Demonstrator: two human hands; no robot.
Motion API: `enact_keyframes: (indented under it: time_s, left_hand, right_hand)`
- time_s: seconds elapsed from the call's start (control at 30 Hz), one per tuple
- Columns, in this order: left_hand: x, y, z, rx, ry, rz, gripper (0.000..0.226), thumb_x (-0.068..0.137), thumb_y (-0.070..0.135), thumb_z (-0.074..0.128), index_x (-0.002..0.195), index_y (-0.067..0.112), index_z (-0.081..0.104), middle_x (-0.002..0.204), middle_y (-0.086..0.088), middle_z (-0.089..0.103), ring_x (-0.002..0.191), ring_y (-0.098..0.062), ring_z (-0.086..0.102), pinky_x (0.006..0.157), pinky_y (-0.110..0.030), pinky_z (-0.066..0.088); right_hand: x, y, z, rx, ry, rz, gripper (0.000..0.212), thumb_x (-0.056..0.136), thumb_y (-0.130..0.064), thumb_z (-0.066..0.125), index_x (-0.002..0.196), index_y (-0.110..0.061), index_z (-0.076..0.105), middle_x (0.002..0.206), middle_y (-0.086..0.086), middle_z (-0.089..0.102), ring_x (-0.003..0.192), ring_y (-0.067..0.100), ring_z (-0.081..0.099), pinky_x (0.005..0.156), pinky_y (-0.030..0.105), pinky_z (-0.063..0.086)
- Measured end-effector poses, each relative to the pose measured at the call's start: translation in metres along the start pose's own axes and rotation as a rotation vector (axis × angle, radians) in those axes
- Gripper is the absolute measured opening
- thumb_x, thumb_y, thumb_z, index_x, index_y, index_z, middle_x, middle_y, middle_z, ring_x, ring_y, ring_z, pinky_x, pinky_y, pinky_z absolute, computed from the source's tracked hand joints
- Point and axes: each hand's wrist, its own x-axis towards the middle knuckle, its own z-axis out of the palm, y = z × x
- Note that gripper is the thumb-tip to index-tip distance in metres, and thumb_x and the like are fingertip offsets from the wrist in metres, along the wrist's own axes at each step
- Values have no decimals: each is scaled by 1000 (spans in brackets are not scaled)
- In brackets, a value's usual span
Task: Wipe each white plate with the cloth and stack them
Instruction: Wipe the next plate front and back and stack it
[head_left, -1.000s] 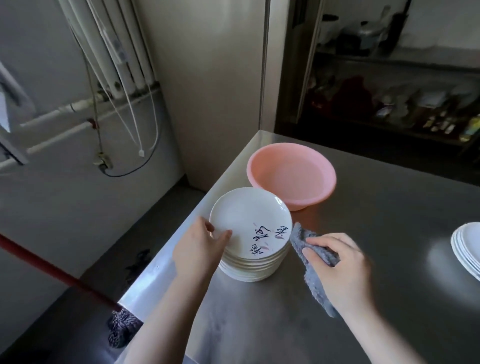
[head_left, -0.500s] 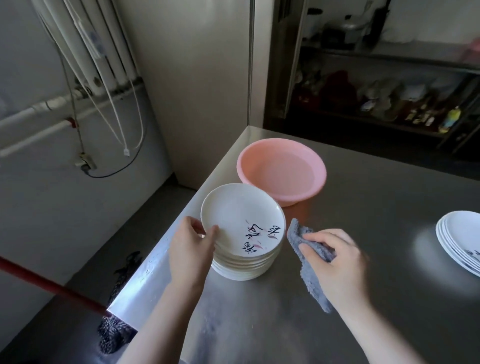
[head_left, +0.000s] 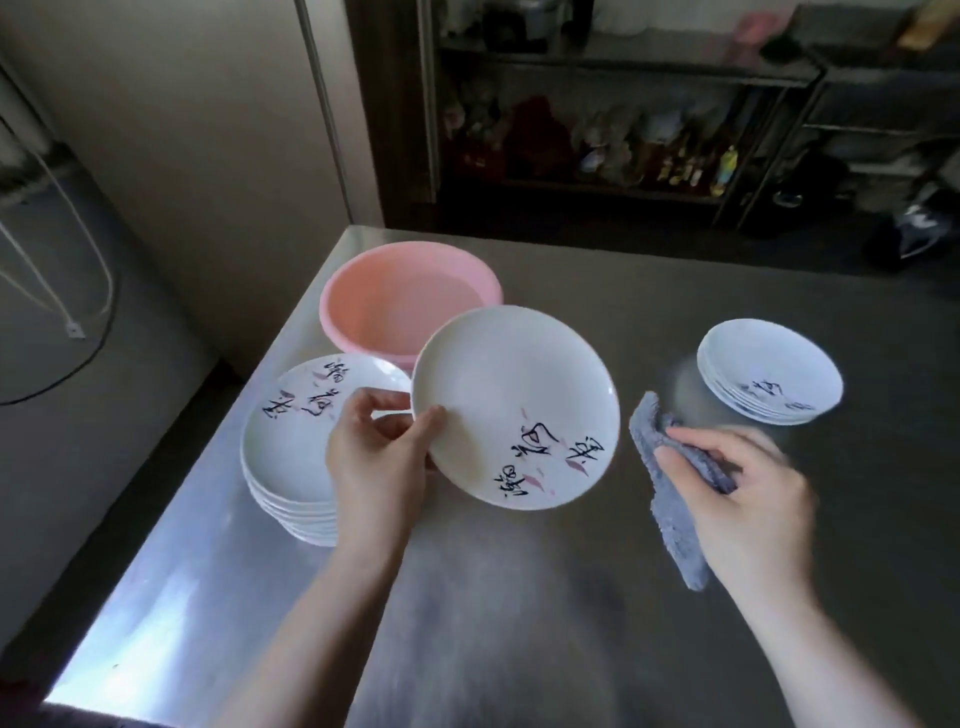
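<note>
At frame centre the left hand (head_left: 376, 457) pinches a white plate (head_left: 514, 408) by its left rim, thumb on top, holding it tilted above the steel table (head_left: 519, 597). Left of it stands the tall stack (head_left: 296, 457) of plates, partly hidden behind the hand. The right hand (head_left: 748, 499) grips a grey cloth (head_left: 670, 499), centre right, apart from the plate. A smaller stack (head_left: 769, 374) sits at right. A pink basin (head_left: 395, 301) stands behind the held plate.
</note>
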Motion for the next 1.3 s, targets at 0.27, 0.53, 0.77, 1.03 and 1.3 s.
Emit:
enact_keyframes:
  time_s: [0.27,0.53,0.77,1.03,1.3]
  left_hand:
    - [-117,-81,144,82,-263,-208,20,79,9,76,79,16,58,71,-6,72,56,-16,65,51,-31,54]
    - [-196,-140,229,60,-155,-442,21,80,7,76,83,12,56,68,-4,72,60,-18,66,48,-32,55]
    - [-206,-143,238,356,-211,-352,27,76,25,79,78,25,53,67,1,70,61,-22,68,55,-36,57]
    - [-174,-130,217,555,-480,-63,38,72,14,84,87,41,63,83,24,69,69,1,65,65,-9,49]
    - [-170,-135,222,497,-557,-108,53,70,8,85,114,31,66,87,5,71,62,1,61,66,-4,44]
  right_hand:
    - [13,105,-112,-89,115,72,19,75,-6,77,87,-20,73,92,-2,65,84,18,65,78,40,53]
    - [12,196,-154,-107,-144,104,18,72,-1,77,82,-16,75,88,-6,63,77,5,61,70,8,42]
    - [0,230,-151,-78,-283,150,23,72,-3,78,84,-22,74,89,-16,59,85,-4,58,75,3,39]
    - [1,234,-144,-151,-301,85,20,73,-9,78,87,-23,74,91,-15,60,85,0,59,76,10,43]
    - [6,234,-116,-457,-553,112,12,83,-23,70,95,-24,70,100,-7,59,100,17,54,77,36,48]
